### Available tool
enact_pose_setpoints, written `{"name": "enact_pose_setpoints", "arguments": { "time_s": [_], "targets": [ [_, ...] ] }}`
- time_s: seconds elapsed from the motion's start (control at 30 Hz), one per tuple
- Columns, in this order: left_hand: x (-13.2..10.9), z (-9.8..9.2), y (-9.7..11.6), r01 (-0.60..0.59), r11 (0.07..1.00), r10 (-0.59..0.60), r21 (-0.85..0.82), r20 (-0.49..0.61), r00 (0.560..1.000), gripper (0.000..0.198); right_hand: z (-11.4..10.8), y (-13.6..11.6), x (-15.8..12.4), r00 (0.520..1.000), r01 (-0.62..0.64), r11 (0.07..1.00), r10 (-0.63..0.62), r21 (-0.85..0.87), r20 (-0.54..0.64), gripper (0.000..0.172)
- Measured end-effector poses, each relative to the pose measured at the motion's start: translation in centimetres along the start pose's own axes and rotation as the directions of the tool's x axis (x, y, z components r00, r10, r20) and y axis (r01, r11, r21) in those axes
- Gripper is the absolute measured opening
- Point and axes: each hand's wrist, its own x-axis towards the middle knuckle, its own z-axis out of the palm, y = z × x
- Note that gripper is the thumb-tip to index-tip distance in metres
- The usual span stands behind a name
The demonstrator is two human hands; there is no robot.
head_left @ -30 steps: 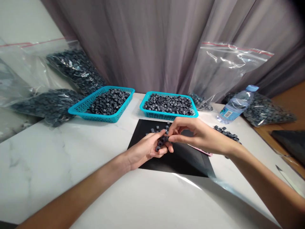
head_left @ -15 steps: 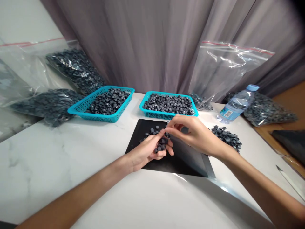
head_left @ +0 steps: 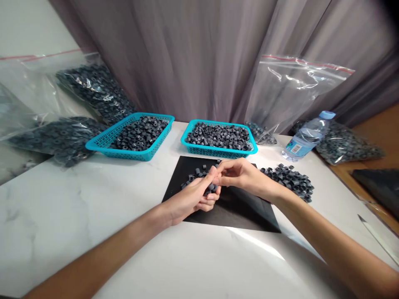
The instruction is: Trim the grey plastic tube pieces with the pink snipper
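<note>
My left hand (head_left: 196, 193) is cupped over the black mat (head_left: 243, 214), its fingers curled round several small dark grey hollow cylinders (head_left: 211, 188). My right hand (head_left: 238, 176) meets it from the right, thumb and forefinger pinched together at the left fingertips. Whatever sits in that pinch is hidden. More of the grey cylinders (head_left: 197, 171) lie loose on the mat just beyond my left hand. A heap of similar cylinders (head_left: 291, 179) spreads over the table to the right of my right hand.
Two turquoise baskets (head_left: 131, 155) (head_left: 218, 153) full of cylinders stand behind the mat. Zip bags (head_left: 59, 135) (head_left: 289, 87) holding more flank them. A water bottle (head_left: 307, 137) stands at the right, and a knife-like pointed blade (head_left: 378, 241) lies near the right edge.
My right hand has moved down and slightly left, closer into the left palm. The left fingers have curled in tighter around the cylinders.
</note>
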Motion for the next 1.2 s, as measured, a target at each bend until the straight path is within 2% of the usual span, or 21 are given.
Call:
{"name": "enact_pose_setpoints", "arguments": {
  "time_s": [0.2,0.57,0.77,0.87,1.03,1.2],
  "targets": [
    [0.0,-0.2,0.0,-0.025,0.999,0.024,0.023,0.008,1.000,0.050,0.0,0.7,0.0,0.999,0.014,0.996,-0.011,-0.090,0.030,0.037],
    [0.0,-0.3,0.0,-0.052,0.998,0.050,0.047,0.041,0.998,0.050,0.5,0.9,0.1,0.999,0.038,0.999,-0.038,-0.012,0.012,0.033],
    [0.1,-0.4,-0.2,-0.019,1.000,0.019,-0.009,-0.005,1.000,0.047,0.4,0.9,0.2,0.977,0.067,0.997,-0.072,-0.032,-0.199,0.032],
    [0.1,-0.6,-0.3,0.005,0.998,-0.007,-0.058,-0.035,0.999,0.043,-0.1,0.7,0.2,0.963,0.110,0.993,-0.114,-0.028,-0.244,0.028],
    [0.3,-0.7,-0.4,0.026,0.990,-0.033,-0.140,-0.046,0.998,0.030,-0.7,0.3,0.0,0.983,0.102,0.994,-0.105,-0.029,-0.148,0.027],
    [0.4,-0.6,-0.2,0.063,0.967,-0.080,-0.247,-0.058,0.995,0.041,-0.6,-0.2,-0.2,0.996,0.084,0.996,-0.084,-0.001,-0.031,0.030]
  ]
}}
